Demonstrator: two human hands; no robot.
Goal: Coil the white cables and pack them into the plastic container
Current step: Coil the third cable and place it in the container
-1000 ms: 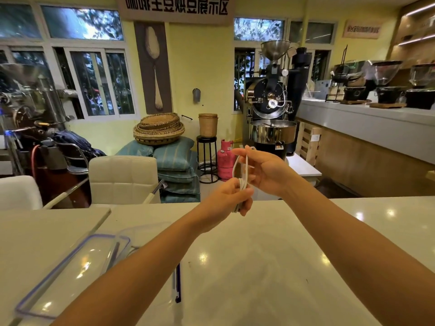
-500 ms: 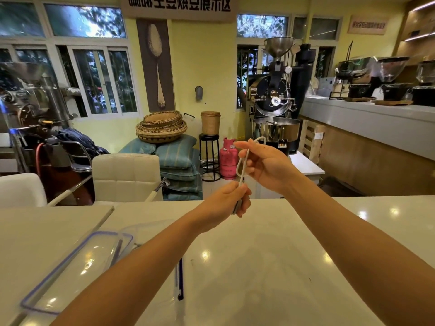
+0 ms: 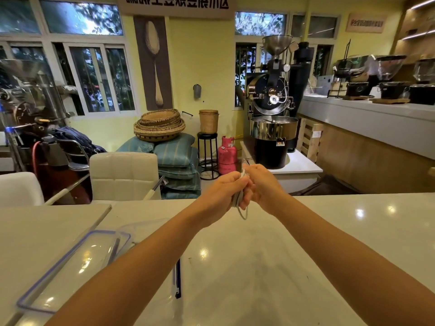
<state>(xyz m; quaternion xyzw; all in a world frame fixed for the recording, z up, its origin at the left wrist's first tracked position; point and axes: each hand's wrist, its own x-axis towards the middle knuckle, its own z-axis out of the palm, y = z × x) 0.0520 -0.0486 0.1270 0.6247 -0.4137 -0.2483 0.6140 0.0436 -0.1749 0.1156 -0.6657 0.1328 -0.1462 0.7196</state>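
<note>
both hands are held together above the table (image 3: 282,255), close to its far edge, which is seen as a straight line just behind them. the white cable (image 3: 236,199) is found between the two hands, lifted off the table. it is gathered into a slim bundle of smooth, thin strands, and the grip of the left hand (image 3: 221,196) is closed round that bundle with curled fingers. the right hand (image 3: 263,187) is set against the bundle from the other side, its grip likewise closed on the strands. one narrow rounded loop hangs below the fists, above the table top.

the plastic container (image 3: 150,225) is placed near the left forearm and is partly hidden by it; only its clear, rounded rim can be made out. its lid (image 3: 77,267), flat, transparent and edged in blue, is laid just beside it towards the table's left side. a broad stretch of glossy pale table top, marked by lamp reflections, is seen between and to the right of the forearms. a padded white chair (image 3: 124,175) is drawn up beyond the far edge
</note>
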